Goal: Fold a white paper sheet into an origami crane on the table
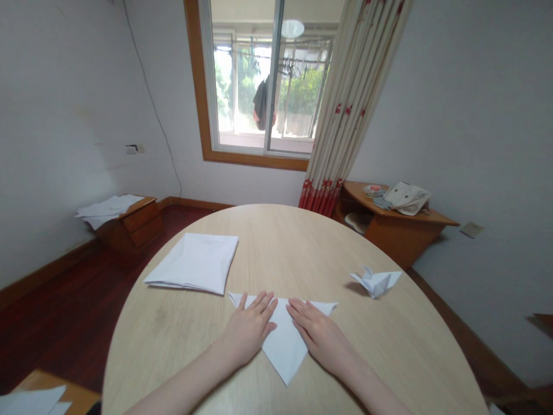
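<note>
A sheet of white paper (285, 351), folded into a triangle, lies on the round wooden table (285, 248) with one point toward me and its long edge away. My left hand (252, 325) rests flat on the paper's left half, fingers stretched out. On the right half lies my right hand (317, 331), also flat, its fingers extended and close together. Between the two hands the paper's middle shows. Both far corners stick out past the hands and look slightly raised.
A stack of white paper (194, 262) lies at the table's left. On the right stands a folded paper crane (375, 282). Beyond the table are a low drawer cabinet (142, 222) with papers on top, a corner desk (397, 227) and a curtain (341, 127) by the window.
</note>
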Motion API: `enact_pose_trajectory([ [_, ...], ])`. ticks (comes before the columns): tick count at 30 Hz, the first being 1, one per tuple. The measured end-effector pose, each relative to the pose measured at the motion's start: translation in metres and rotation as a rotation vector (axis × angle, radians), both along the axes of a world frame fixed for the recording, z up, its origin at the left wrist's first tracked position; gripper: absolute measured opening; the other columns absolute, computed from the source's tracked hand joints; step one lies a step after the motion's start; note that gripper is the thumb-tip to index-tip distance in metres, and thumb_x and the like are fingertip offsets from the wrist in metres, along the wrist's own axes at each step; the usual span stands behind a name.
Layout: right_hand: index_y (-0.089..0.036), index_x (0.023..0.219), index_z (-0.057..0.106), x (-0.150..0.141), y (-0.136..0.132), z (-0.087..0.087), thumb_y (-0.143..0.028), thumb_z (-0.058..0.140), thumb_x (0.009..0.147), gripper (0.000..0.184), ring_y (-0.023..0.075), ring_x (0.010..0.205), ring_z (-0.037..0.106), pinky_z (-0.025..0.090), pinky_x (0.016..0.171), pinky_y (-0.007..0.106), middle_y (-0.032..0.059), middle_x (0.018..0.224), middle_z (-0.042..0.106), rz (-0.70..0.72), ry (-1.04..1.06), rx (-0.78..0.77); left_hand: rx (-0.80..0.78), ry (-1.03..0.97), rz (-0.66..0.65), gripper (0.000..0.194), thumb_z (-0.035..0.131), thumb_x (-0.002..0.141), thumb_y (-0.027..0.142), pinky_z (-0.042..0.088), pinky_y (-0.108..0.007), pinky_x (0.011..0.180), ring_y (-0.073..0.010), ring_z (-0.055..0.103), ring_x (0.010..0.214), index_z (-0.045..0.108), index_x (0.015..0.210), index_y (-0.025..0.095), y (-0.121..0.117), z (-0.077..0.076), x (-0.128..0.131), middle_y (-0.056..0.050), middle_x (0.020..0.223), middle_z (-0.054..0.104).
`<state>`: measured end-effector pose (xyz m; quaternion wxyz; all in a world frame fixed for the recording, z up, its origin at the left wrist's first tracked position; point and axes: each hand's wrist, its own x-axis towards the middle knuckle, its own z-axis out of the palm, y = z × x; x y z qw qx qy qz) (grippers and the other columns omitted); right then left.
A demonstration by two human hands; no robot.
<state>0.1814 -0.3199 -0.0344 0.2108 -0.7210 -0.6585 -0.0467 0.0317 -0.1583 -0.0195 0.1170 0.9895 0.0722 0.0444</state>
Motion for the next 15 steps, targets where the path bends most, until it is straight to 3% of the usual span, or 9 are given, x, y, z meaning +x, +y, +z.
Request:
enact_pose_trajectory([
  [7, -0.022, 0.135, 0.051, -0.003, 0.000, 0.003, -0.015, 0.040, 0.095, 0.042, 0.0252, 0.127, 0.049, 0.044, 0.104, 0.051, 0.0111, 0.136, 0.054, -0.010, 0.008, -0.046, 0.002, 0.083, 0.068, 0.048, 0.046, 0.098, 0.025, 0.012, -0.079, 0.100, -0.0332, 0.027, 0.139, 0.036, 0.143, 0.033, -0.006, 0.016, -0.002, -0.006, 0.150, 0.034],
  [15, -0.019, 0.136, 0.050, -0.004, 0.000, 0.005, -0.013, 0.039, 0.094, 0.043, 0.0266, 0.127, 0.049, 0.045, 0.102, 0.053, 0.0127, 0.137, 0.053, -0.006, -0.112, -0.073, 0.030, 0.086, 0.069, 0.047, 0.045, 0.098, 0.025, 0.015, -0.079, 0.098, -0.0334, 0.027, 0.139, 0.035, 0.144, 0.030, -0.006, 0.015, -0.002, -0.009, 0.152, 0.028],
])
